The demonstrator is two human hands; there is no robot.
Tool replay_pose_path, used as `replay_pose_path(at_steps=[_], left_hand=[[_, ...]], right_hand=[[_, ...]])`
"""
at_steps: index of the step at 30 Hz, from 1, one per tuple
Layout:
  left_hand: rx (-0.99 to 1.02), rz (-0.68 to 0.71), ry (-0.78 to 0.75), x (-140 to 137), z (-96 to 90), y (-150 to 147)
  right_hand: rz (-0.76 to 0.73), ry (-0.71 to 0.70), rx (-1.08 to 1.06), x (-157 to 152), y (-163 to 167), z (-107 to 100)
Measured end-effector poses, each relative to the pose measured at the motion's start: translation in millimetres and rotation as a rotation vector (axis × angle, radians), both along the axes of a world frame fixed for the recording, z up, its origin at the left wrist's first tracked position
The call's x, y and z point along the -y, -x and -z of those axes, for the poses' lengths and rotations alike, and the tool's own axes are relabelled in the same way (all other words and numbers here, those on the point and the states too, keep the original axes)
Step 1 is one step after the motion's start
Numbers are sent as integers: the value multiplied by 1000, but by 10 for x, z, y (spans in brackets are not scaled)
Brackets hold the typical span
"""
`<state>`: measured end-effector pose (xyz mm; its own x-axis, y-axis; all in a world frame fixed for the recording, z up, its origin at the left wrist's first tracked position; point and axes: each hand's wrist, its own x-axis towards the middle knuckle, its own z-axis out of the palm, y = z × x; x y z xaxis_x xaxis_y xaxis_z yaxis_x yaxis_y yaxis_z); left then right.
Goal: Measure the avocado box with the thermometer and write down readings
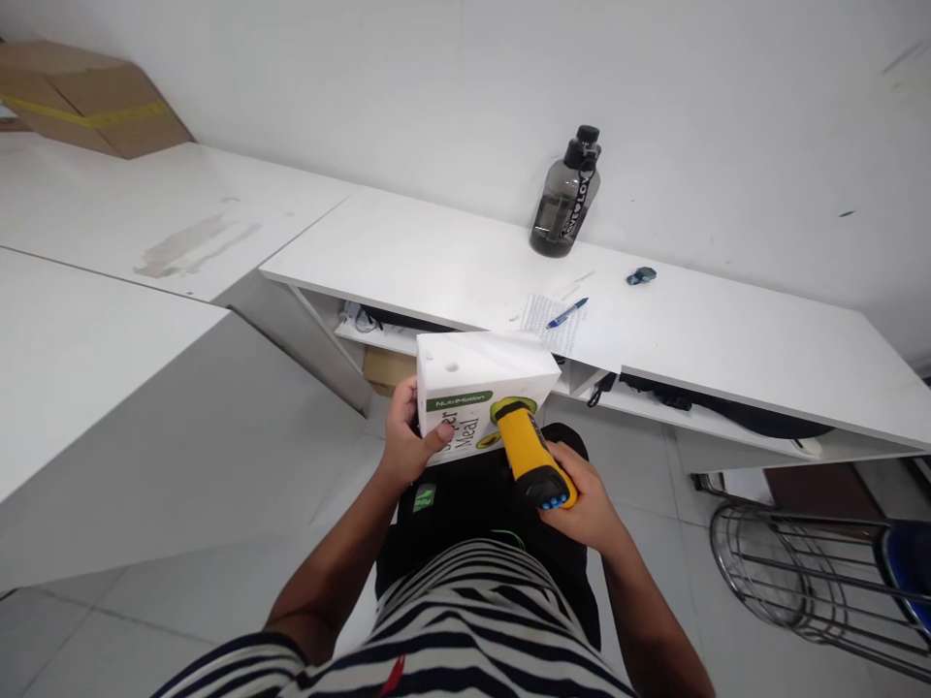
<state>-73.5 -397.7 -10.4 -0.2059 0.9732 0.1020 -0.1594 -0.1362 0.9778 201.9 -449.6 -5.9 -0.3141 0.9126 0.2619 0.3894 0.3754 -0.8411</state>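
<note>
My left hand [413, 438] is closed on the left end of a white box [480, 361], thumb across its front and fingers behind. The box front reads "NutriMotion" and "Meal" and carries avocado pictures; two round marks show on its top. My right hand [588, 499] grips a yellow-and-black handheld device [529, 448] with blue round parts on its near end. Its black nose points at the box's right front and covers part of the avocado picture. Whether the nose touches the box I cannot tell. The fingers around the device's grip are partly hidden.
On the white desk [451, 257] stand a dark water bottle [565, 199], a paper sheet [557, 330] with a blue pen [567, 313], and a small dark item [641, 276]. A cardboard box [87, 102] sits far left. At right stands a metal-framed stool [786, 572].
</note>
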Motion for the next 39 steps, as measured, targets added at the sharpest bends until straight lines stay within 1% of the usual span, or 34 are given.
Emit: replay_pose_path(at_steps=[4,8,10,12,14,17,21,23,24,26,28,31,34,37,39], left_hand=[[-10,-38,-14,13,-30,-17],[18,-65,36,-1,-34,-38],[29,-82,48,-20,-9,-42],[18,-121,52,-43,40,-38],[-15,-168,64,-63,121,-26],[-93,-212,97,-64,309,14],[-332,-220,111,29,632,83],[-406,-197,134,106,777,101],[-411,-183,153,144,837,104],[-387,-166,198,204,928,100],[-350,-170,229,235,980,94],[-289,-181,244,236,1001,95],[-267,-191,230,215,969,101],[-265,-211,165,164,868,95],[-248,-227,92,86,743,77]], right_hand=[[7,21,7,-1,10,-15],[25,65,-49,10,57,-32],[99,89,-106,25,99,-18],[214,111,-172,41,152,16],[311,144,-243,47,213,60],[416,201,-360,11,296,100],[573,291,-458,-99,357,59],[592,338,-487,-149,368,28],[592,355,-497,-167,371,17],[598,368,-506,-190,376,10],[603,365,-502,-196,379,18],[608,354,-492,-195,381,50],[610,355,-482,-197,375,122],[613,336,-488,-206,336,237],[616,280,-474,-228,261,296]])
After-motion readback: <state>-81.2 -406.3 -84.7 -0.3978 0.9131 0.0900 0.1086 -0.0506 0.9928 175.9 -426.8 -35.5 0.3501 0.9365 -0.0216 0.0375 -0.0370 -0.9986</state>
